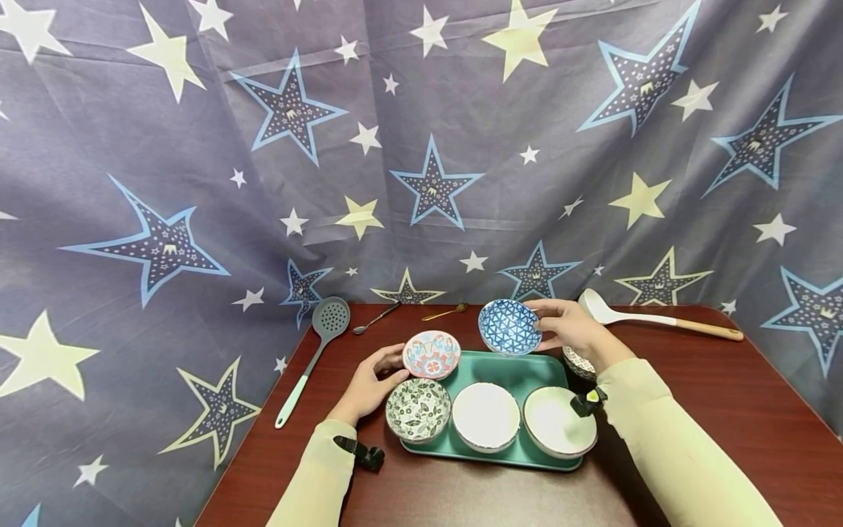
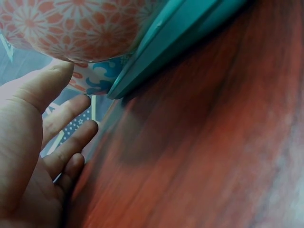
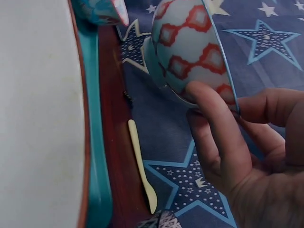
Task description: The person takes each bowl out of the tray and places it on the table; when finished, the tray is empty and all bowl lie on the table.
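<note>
My right hand (image 1: 571, 327) pinches the rim of a blue-patterned bowl (image 1: 508, 327) between thumb and fingers. The bowl is tilted above the back of a green tray (image 1: 527, 369); its outside (image 3: 192, 52) shows red shapes on pale blue in the right wrist view. My left hand (image 1: 372, 382) lies with loose fingers beside a pink-and-blue bowl (image 1: 431, 355) at the tray's back left; whether they touch it I cannot tell. A leaf-patterned bowl (image 1: 418, 410), a white bowl (image 1: 486, 417) and a cream bowl (image 1: 558, 423) stand along the tray's front.
A slotted spatula (image 1: 331, 318) lies at the table's left, with a small spoon (image 1: 375, 319) and a golden spoon (image 1: 444, 312) at the back. A white ladle (image 1: 615, 313) with a wooden handle lies back right. A dark-patterned bowl (image 1: 578, 364) sits partly hidden under my right arm.
</note>
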Demonstrator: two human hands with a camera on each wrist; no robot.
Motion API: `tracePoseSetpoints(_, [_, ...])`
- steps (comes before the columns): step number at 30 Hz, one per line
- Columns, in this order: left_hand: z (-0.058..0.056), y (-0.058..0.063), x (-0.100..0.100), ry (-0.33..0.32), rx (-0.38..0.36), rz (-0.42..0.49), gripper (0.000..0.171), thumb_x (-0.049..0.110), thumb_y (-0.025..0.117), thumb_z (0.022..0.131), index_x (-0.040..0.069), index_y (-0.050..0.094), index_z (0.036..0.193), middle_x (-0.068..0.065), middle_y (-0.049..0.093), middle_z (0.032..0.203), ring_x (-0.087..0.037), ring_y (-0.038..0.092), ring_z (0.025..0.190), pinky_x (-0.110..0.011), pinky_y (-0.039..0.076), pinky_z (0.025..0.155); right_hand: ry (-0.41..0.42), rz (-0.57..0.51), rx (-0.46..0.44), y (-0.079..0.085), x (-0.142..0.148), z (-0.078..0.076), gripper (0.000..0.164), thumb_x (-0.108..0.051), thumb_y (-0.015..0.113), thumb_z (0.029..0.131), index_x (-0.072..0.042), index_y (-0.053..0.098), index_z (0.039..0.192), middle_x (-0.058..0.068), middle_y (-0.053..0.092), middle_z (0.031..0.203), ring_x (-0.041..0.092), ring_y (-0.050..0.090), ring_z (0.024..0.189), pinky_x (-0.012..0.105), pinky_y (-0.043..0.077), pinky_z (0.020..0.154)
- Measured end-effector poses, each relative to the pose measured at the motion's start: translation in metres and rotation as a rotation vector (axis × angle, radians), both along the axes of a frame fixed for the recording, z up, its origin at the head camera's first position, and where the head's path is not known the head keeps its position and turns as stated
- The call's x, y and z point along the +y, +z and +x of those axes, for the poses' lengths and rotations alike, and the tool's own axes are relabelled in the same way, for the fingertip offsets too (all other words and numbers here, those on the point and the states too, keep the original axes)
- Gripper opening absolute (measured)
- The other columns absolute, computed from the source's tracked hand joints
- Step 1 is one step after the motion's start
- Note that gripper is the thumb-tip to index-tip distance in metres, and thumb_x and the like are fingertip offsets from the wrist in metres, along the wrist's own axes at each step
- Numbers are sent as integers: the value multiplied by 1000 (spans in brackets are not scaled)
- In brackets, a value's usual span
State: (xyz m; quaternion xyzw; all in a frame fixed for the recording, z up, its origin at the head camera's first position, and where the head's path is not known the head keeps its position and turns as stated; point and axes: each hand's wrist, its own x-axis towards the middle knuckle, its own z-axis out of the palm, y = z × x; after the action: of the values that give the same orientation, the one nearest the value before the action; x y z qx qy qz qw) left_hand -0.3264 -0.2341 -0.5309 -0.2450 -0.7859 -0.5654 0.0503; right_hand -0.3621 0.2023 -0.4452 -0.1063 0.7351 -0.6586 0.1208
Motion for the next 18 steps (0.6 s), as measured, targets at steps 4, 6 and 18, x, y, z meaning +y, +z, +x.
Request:
tracePoseSetpoints(4, [0, 0, 0, 2, 2, -3, 54, 4, 73, 98, -4, 53, 148, -28, 68, 127, -46, 62, 119, -70, 41, 100, -29, -25, 22, 5, 6, 9, 54, 0, 56, 103, 3, 45, 155, 30, 48, 146, 25, 70, 105, 46, 62, 82])
tracePoseSetpoints(6, [0, 0, 0, 6, 1, -6, 54, 4, 73, 98, -4, 54, 148, -28, 68, 127, -45, 63, 119, -70, 42, 100, -43, -40, 39, 8, 10, 14, 53, 0, 56, 103, 4, 45, 155, 30, 49, 142, 23, 70, 104, 45, 62, 82])
tracePoseSetpoints(18, [1, 1, 1, 12, -6, -9, 54, 5, 73, 98, -4, 54, 148, -28, 69, 127, -46, 63, 119, -70, 41, 100, -145, -41, 114, 12, 43, 44, 55, -3, 55, 106, 3, 41, 158, 26, 49, 137, 16, 68, 102, 40, 63, 81])
